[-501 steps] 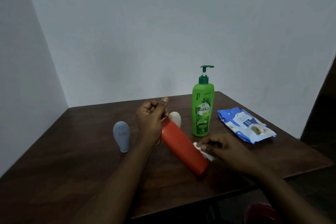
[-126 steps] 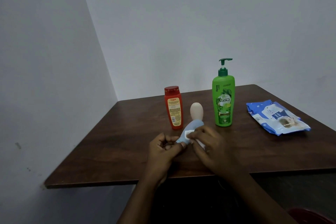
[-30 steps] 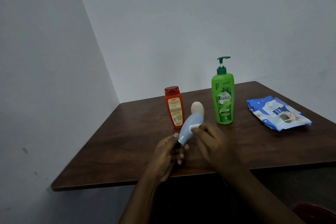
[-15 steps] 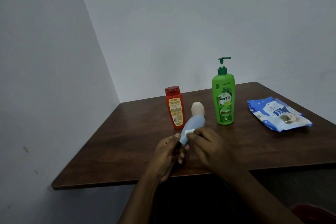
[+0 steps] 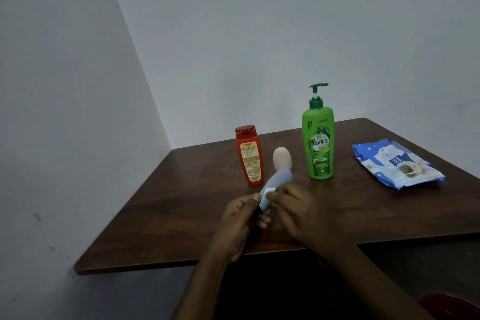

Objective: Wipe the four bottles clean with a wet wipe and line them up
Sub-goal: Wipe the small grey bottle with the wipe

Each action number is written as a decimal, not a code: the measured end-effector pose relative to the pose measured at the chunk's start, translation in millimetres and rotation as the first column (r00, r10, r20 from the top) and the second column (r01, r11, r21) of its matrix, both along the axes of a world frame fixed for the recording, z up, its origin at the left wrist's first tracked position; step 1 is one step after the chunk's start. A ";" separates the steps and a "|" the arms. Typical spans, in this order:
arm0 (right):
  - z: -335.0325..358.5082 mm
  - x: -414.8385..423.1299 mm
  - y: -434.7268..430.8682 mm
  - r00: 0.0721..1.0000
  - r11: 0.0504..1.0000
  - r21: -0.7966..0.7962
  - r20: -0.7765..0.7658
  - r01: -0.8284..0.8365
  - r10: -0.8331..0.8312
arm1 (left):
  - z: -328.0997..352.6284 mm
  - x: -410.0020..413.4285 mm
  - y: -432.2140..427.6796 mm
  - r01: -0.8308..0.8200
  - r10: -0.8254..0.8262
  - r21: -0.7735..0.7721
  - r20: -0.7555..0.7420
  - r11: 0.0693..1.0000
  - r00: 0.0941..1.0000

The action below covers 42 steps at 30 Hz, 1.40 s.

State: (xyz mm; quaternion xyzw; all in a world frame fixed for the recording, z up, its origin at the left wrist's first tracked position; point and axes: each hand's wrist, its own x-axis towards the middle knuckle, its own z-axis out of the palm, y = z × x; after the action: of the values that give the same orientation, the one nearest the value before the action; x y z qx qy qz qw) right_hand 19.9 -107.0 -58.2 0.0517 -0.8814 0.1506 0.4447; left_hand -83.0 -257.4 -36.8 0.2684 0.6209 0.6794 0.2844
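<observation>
Where the dark wooden table (image 5: 181,202) met the corner of two pale walls, the bottles stood on its far half. The tallest was the green pump bottle (image 5: 318,143), upright, its label reading "Vatika" with "Henna" up the side. To its right, well apart, the blue wipes pack (image 5: 397,163) lay flat (its print was too small to read). Left of the pump bottle stood the red bottle (image 5: 249,157), capped and upright, its cream label illegible. All the bottles were opaque, so their contents could not be seen. Nearer the person, the left hand (image 5: 239,221) had its fingers curled around the narrow lower end of the blue-grey bottle (image 5: 278,180). This bottle was held tilted above the table and partly covered the small cream bottle (image 5: 281,158), which stood between the red and green ones. The right hand (image 5: 298,213) pinched a small white wet wipe (image 5: 270,189) against the blue-grey bottle's side.
</observation>
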 end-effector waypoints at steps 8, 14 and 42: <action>5.1 -0.8 7.2 0.971 0.958 -0.221 -0.118 0.180 -0.210 | 0.4 3.1 -1.7 0.009 -0.010 -0.020 -0.089 1.000 0.996; 2.0 0.1 1.8 0.994 0.995 -0.060 -0.071 0.083 -0.087 | 2.1 7.3 -3.9 -0.014 0.014 0.002 -0.148 1.000 0.989; 14.1 -0.5 23.1 0.937 0.301 -0.925 -0.131 -0.233 0.324 | -9.0 -1.7 -2.0 0.009 0.011 0.070 -0.292 0.998 0.956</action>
State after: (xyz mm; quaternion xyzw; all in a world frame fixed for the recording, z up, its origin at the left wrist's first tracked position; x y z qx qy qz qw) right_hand 19.4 -83.9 -44.2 -0.0634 -0.6337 0.6987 0.3258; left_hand -84.7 -259.4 -45.8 0.3753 0.6320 0.6538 0.1796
